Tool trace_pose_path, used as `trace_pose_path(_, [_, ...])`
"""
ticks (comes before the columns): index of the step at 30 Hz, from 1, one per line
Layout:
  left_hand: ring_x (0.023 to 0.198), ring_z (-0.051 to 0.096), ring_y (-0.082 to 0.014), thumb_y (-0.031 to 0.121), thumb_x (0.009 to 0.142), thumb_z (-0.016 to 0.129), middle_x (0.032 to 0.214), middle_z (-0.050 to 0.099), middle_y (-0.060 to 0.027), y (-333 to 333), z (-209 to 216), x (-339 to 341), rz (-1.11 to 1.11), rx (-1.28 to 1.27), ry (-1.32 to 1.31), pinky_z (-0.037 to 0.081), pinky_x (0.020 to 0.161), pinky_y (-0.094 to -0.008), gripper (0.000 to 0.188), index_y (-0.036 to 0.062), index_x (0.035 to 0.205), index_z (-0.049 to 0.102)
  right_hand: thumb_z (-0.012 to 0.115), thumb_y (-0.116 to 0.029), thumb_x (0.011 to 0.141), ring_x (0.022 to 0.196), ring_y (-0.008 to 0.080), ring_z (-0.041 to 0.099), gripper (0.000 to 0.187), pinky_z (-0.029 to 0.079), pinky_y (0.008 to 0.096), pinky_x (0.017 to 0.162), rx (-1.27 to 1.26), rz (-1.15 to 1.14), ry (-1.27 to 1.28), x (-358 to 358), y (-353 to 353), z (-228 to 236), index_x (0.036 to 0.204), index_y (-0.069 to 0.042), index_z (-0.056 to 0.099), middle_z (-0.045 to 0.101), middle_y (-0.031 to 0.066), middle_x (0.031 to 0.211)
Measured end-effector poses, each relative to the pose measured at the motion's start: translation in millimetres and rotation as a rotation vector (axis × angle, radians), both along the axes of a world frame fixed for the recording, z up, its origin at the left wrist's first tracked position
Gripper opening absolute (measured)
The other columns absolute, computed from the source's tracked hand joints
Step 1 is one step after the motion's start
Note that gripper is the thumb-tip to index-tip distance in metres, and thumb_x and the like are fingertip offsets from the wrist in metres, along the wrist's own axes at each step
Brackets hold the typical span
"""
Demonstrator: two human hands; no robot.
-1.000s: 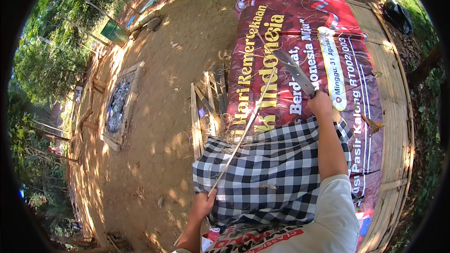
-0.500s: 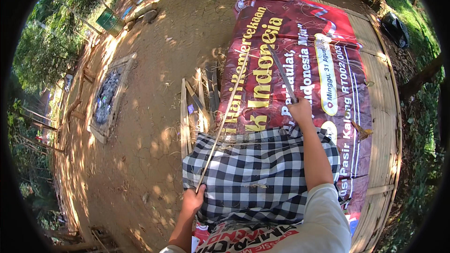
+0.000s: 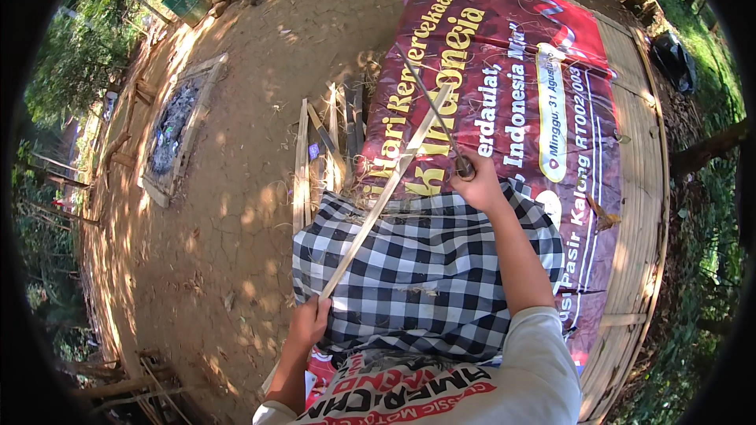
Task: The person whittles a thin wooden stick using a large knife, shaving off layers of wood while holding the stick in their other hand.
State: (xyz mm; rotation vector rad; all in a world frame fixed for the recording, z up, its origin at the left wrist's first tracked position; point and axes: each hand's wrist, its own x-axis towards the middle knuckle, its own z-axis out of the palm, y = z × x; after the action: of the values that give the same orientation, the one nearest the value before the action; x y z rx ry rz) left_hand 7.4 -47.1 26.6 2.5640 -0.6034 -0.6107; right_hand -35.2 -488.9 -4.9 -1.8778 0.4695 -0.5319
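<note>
A long, pale split-bamboo strip (image 3: 376,211) slants across my lap, its lower part gripped in my closed left hand (image 3: 309,323). My right hand (image 3: 479,186) is wrapped round the handle of a long-bladed knife (image 3: 431,101). The blade points up and to the left, crossing the strip near its far end; whether they touch I cannot tell. Beneath both hands, a black-and-white checked cloth (image 3: 425,279) covers my lap, with a few thin shavings on it. Under the strip's far end lies a dark red printed banner (image 3: 492,114), strewn with fine curled shavings.
The banner covers a bamboo-slat platform (image 3: 634,189). Several cut bamboo pieces (image 3: 303,161) lie at its left side. Further left, a framed pit of ash (image 3: 179,122) sits in the dirt ground (image 3: 228,212). A black plastic bag (image 3: 673,61) is at the far right.
My right hand has moved left and slightly up, and the knife now tilts left across the strip. The strip has turned, showing a broader face, and its far end lies further right.
</note>
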Motion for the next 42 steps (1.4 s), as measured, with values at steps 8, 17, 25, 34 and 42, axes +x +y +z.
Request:
trace_pose_path(8, [0.057,0.051,-0.0194,0.033,0.092,0.061,0.061,0.053,-0.0123,13,-10,8,0.042,-0.155,0.155,0.042,0.055,-0.0348,0.035,-0.0018,0.092,0.063,0.068,-0.018,0.061,0.070,0.0353,0.065,0.026,0.053,0.0445,0.066,-0.596,0.325,0.224,7,30,16,0.083,-0.005,0.067,0.065,0.0153,0.072])
trace_pose_path(17, [0.063,0.042,-0.0092,0.030,0.094,0.061,0.063,0.047,0.0002,14,-13,15,0.058,-0.186,0.265,0.038,0.056,-0.0286,0.032,-0.0011,0.087,0.061,0.074,-0.019,0.062,0.071,0.0333,0.066,0.028,0.054,0.0409,0.066,-0.479,0.222,0.122,11,25,-1,0.087,-0.006,0.069,0.067,0.0134,0.075])
trace_pose_path(25, [0.061,0.037,-0.0078,0.029,0.096,0.057,0.063,0.042,0.0034,16,-8,14,0.104,-0.195,0.324,0.033,0.053,-0.0276,0.032,-0.0006,0.084,0.059,0.078,-0.012,0.063,0.058,0.0248,0.061,0.027,0.050,0.0323,0.058,-0.181,0.213,0.226,8,23,12,0.087,-0.006,0.068,0.063,0.0117,0.067])
trace_pose_path(34, [0.059,0.038,-0.0081,0.024,0.094,0.061,0.060,0.044,0.0012,14,-13,-4,0.241,-0.290,0.220,0.035,0.053,-0.0277,0.026,-0.0013,0.092,0.064,0.070,-0.009,0.083,0.053,0.0097,0.055,0.017,0.043,0.0248,0.049,0.479,0.095,0.071,7,14,12,0.082,0.004,0.060,0.058,0.0015,0.064])
trace_pose_path(42, [0.057,0.059,-0.0272,0.028,0.092,0.061,0.062,0.055,-0.0195,34,-20,4,0.154,-0.074,0.041,0.044,0.055,-0.0368,0.029,-0.0003,0.093,0.066,0.069,-0.006,0.081,0.051,0.0122,0.057,0.014,0.047,0.0286,0.049,0.569,0.088,0.075,4,8,11,0.087,0.003,0.059,0.060,0.0055,0.063])
